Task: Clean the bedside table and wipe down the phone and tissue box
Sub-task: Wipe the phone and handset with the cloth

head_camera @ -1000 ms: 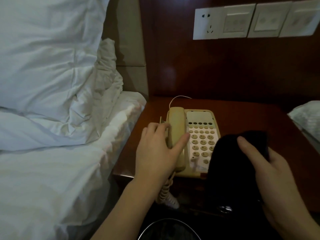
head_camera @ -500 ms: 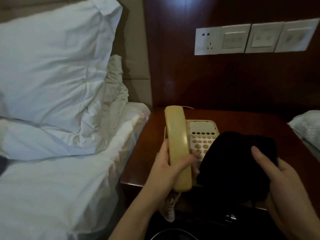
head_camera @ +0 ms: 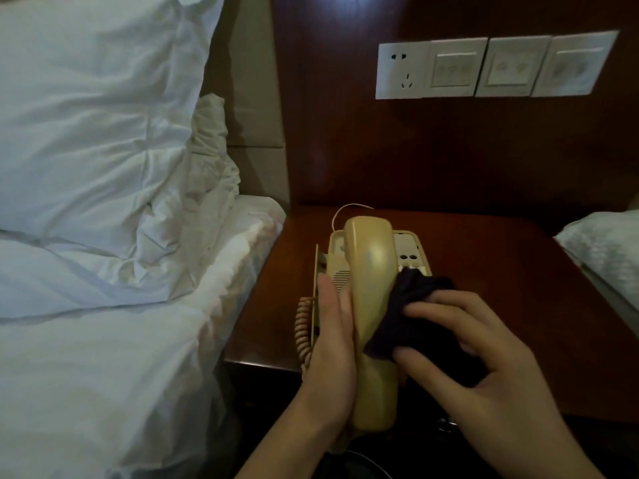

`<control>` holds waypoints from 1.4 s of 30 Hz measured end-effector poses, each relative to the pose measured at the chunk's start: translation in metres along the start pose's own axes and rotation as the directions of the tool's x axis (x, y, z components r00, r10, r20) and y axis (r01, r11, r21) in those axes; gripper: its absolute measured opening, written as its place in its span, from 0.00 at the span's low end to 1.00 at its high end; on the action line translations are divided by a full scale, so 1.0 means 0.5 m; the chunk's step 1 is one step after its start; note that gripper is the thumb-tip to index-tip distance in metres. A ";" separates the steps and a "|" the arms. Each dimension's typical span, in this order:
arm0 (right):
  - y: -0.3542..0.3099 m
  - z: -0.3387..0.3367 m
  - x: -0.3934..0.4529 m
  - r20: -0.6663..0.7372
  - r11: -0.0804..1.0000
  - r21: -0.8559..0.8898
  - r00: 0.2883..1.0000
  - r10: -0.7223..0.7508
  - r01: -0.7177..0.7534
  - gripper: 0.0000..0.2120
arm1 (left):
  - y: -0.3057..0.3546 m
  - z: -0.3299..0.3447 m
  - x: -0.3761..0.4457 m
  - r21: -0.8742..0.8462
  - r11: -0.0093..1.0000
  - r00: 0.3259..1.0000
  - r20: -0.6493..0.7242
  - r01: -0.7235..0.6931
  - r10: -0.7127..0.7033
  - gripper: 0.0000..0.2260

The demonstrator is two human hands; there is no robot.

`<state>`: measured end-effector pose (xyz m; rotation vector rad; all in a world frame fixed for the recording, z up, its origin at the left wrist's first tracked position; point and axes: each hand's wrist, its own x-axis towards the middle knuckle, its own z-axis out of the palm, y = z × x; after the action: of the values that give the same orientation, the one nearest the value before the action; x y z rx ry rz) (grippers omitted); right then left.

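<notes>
A cream phone base (head_camera: 413, 252) sits on the dark wooden bedside table (head_camera: 501, 271). Its handset (head_camera: 371, 305) is lifted off the cradle and stands upright in front of the base, held from the left side by my left hand (head_camera: 333, 344). My right hand (head_camera: 477, 368) grips a dark cloth (head_camera: 411, 316) and presses it against the handset's right side. The coiled cord (head_camera: 302, 330) hangs at the table's left front edge. The cloth and hands hide most of the keypad. No tissue box is in view.
A bed with white pillows (head_camera: 96, 126) and sheets (head_camera: 103, 375) borders the table on the left. A wooden wall panel behind carries a socket (head_camera: 403, 70) and switch plates (head_camera: 511, 67). Another white pillow (head_camera: 605, 250) lies at the right edge.
My left hand has lifted the handset off the cradle and raised it upright. My right hand brought the dark cloth against the handset's side.
</notes>
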<state>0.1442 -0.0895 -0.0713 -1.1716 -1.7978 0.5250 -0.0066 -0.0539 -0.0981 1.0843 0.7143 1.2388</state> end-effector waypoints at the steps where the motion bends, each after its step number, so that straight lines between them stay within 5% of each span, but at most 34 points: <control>1: 0.009 0.008 -0.002 -0.030 0.999 -0.047 0.999 -0.015 0.014 0.18 | 0.001 0.002 -0.001 -0.002 1.000 1.000 0.000 -0.011 0.011 0.34; 5: -0.009 0.026 0.012 0.013 0.996 -0.071 0.999 -0.045 0.046 0.16 | -0.002 -0.001 -0.004 -0.034 0.999 0.998 -0.060 0.002 -0.004 0.35; 9: -0.008 0.015 0.019 0.110 0.995 0.097 0.993 -0.040 0.029 0.13 | 0.008 -0.016 0.000 -0.080 0.997 0.998 -0.057 0.021 -0.026 0.37; 11: -0.006 0.024 0.021 0.077 0.994 0.108 0.997 0.002 -0.011 0.10 | 0.005 -0.015 -0.001 -0.044 0.999 0.997 -0.069 0.012 -0.015 0.37; 18: -0.024 0.064 0.020 -0.004 0.972 0.178 0.987 0.160 -0.156 0.25 | 0.006 -0.003 -0.008 0.096 0.991 0.990 -0.097 -0.095 0.104 0.31; 24: -0.042 0.089 0.083 -0.078 0.969 0.155 0.976 0.203 -0.190 0.15 | 0.003 -0.004 -0.011 0.177 0.972 0.979 -0.105 -0.154 0.174 0.22; 30: -0.062 0.099 0.161 -0.173 0.947 0.216 0.945 0.279 -0.240 0.16 | 0.020 -0.014 0.002 0.277 0.936 0.958 -0.123 -0.218 0.260 0.33; 36: -0.068 0.126 0.064 0.001 0.904 0.265 0.937 0.348 -0.336 0.34 | 0.013 -0.025 -0.016 0.147 0.981 0.982 -0.119 -0.128 0.146 0.27; 42: -0.077 0.099 0.112 0.010 0.894 0.183 0.910 0.415 -0.410 0.24 | 0.017 -0.012 -0.015 0.204 0.966 0.982 -0.072 -0.159 0.177 0.25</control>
<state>0.0745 -0.0521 -0.0427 -1.4301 -1.4393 0.8940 -0.0170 -0.0597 -0.0932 1.2804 0.8412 1.3902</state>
